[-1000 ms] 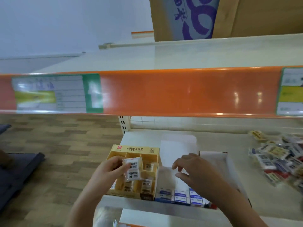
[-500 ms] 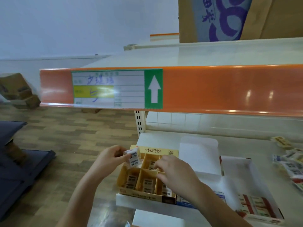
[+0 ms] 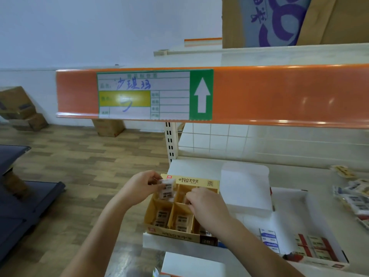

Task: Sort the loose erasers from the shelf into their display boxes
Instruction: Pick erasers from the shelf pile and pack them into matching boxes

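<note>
- Head view: white shelf point(image 3: 199, 166) under an orange price rail point(image 3: 279, 96); wood-pattern floor point(image 3: 79, 166) to the left.
- Left hand point(image 3: 139, 186) pinches wrapped erasers point(image 3: 166, 189) over the yellow display box point(image 3: 179, 234).
- Right hand point(image 3: 205, 204), fingers curled, reaches into a box compartment; cannot tell what it holds.
- Loose erasers point(image 3: 357, 196) lie on the shelf at far right.

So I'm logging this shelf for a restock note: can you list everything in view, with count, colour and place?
Yellow display box: one, yellow with dividers, at the shelf's left front, erasers in its compartments.
Wrapped erasers: a small stack, white, in the left hand's grip over the box's back-left compartment.
White display box: one, white, lid up, right of the yellow box; blue-labelled and red-labelled erasers inside.
Loose erasers: a pile, mixed colours, far right on the shelf.
Price label: one, green and white, on the orange shelf edge above.
Cardboard boxes: several, brown, on the floor at left.
Left hand: grips the stack.
Right hand: fingers curled into the box; contents hidden.
</note>
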